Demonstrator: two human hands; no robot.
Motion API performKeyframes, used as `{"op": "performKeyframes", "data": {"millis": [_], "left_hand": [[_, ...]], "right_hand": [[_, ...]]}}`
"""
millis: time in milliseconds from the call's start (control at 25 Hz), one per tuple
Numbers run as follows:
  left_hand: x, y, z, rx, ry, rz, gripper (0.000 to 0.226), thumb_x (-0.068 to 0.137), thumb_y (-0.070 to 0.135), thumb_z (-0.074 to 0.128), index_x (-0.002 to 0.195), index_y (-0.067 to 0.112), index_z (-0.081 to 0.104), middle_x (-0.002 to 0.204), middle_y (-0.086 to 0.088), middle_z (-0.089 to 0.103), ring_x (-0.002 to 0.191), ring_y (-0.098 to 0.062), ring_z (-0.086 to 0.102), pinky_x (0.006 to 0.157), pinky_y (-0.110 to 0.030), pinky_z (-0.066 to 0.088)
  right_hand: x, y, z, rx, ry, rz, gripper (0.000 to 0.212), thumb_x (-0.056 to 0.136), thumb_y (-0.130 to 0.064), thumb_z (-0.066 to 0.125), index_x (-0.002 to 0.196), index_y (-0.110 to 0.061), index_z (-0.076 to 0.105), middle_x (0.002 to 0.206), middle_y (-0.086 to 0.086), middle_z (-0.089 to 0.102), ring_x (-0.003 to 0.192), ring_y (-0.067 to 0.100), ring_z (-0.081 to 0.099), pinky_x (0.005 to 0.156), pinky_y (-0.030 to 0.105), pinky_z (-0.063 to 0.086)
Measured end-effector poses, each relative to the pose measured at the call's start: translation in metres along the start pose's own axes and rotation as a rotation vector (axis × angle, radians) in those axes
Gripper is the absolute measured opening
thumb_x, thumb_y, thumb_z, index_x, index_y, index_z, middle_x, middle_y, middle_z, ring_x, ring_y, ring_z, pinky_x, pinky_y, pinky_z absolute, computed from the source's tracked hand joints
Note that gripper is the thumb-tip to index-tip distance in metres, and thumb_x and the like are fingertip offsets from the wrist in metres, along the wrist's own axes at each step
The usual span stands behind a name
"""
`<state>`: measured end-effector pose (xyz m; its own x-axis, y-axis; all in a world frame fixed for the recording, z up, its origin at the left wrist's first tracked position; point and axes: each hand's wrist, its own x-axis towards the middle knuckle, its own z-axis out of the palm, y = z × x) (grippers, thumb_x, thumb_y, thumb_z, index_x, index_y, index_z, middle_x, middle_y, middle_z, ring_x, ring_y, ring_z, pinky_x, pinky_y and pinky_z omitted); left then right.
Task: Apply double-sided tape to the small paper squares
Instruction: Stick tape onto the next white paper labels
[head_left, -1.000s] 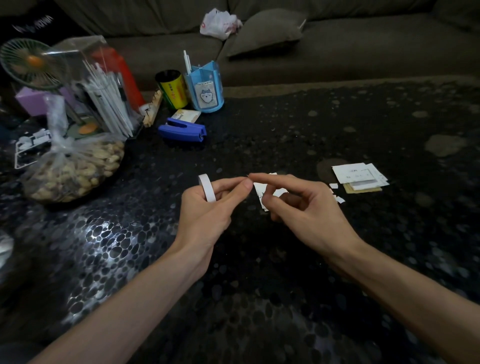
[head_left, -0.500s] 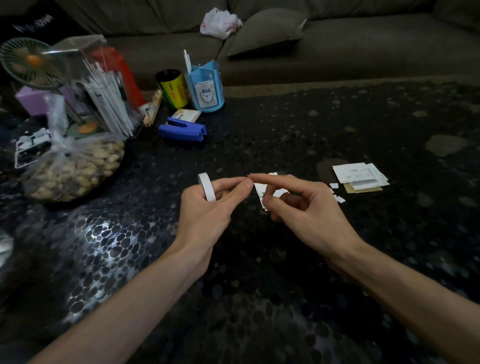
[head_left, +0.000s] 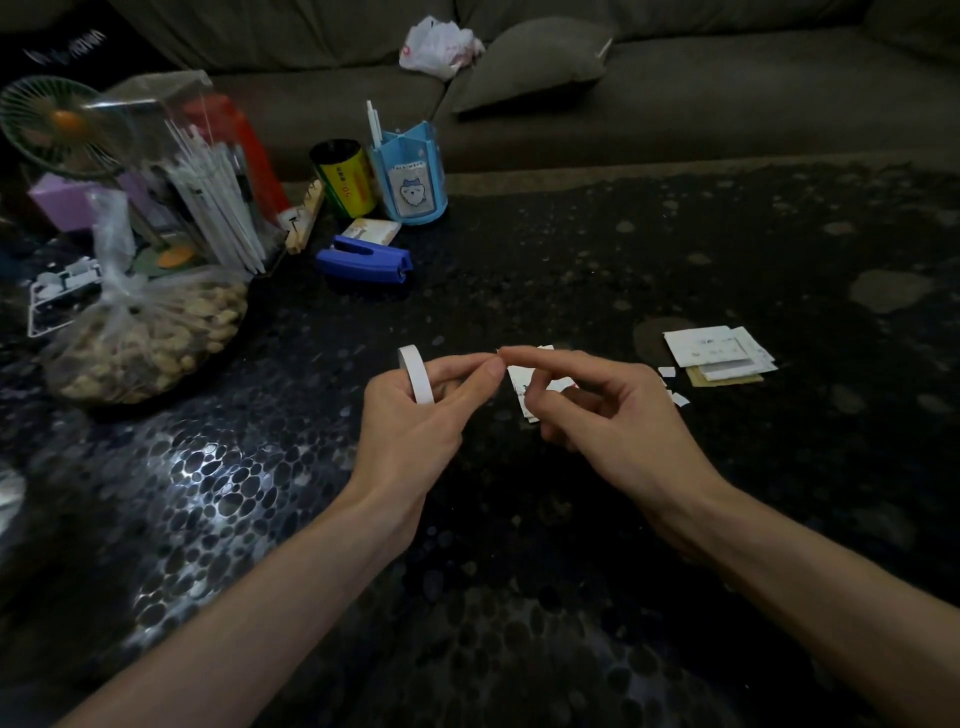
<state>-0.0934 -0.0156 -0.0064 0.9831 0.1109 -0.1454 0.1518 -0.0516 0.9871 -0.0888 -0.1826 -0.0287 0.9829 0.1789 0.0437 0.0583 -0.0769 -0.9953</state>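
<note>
White narrow roll of double-sided tape (head_left: 415, 375) stands upright in the left hand (head_left: 410, 415), whose fingers curl around it so that the free end can be worked at from the front. In the head view, the only one given, that hand's thumb and forefinger reach rightward and meet the forefinger tip of the right hand (head_left: 608, 410). The meeting probably serves to lift or draw the tape's end, though the end itself is too small to make out. The right hand's other fingers are curled narrowly around small white paper pieces (head_left: 524, 382); I cannot tell whether they pinch these pieces or merely hover over pieces lying on the dark pebble-patterned glossy table (head_left: 260, 493). Further right, well apart from both hands, lies a flat stack of white paper squares (head_left: 717, 353) with tiny white offcuts (head_left: 675, 397) near it, seemingly kept within reach for later taping. At the table's far left side sit a blue plastic stapler (head_left: 363, 260) and a tied clear bag of peanuts (head_left: 145, 338), out of the working space.
</note>
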Motion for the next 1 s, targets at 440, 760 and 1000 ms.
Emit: {"op": "performKeyframes", "data": {"millis": [440,760,1000], "left_hand": [[-0.0001,-0.0024,0.0013,-0.021,-0.028,-0.007,0.015,0.095,0.023,0.071,0.105,0.019,0.080,0.071,0.009,0.075,0.067,0.002,0.069,0.062,-0.010,0.049],[-0.0007,-0.0027,0.0021,-0.043,-0.060,-0.008,0.017,0.097,0.020,0.068,0.109,0.013,0.078,0.049,0.018,0.058,0.047,0.005,0.056,0.050,-0.004,0.039],[0.0011,-0.0046,0.0007,-0.027,-0.060,0.012,0.016,0.096,0.018,0.070,0.107,0.011,0.079,0.051,0.017,0.060,0.048,0.004,0.058,0.051,-0.004,0.040]], "right_hand": [[0.0011,0.0003,0.0006,0.071,0.031,0.026,0.038,0.097,-0.001,0.066,0.113,-0.031,0.082,0.086,-0.003,0.064,0.063,0.007,0.054,0.060,0.015,0.044],[0.0011,-0.0007,-0.0001,0.096,0.032,0.052,0.034,0.096,-0.004,0.067,0.110,-0.031,0.082,0.087,-0.002,0.065,0.065,0.008,0.055,0.064,0.018,0.045],[0.0017,-0.0025,0.0006,0.116,0.035,0.086,0.030,0.096,-0.007,0.069,0.108,-0.031,0.083,0.085,-0.004,0.066,0.066,0.008,0.056,0.063,0.018,0.046]]}}
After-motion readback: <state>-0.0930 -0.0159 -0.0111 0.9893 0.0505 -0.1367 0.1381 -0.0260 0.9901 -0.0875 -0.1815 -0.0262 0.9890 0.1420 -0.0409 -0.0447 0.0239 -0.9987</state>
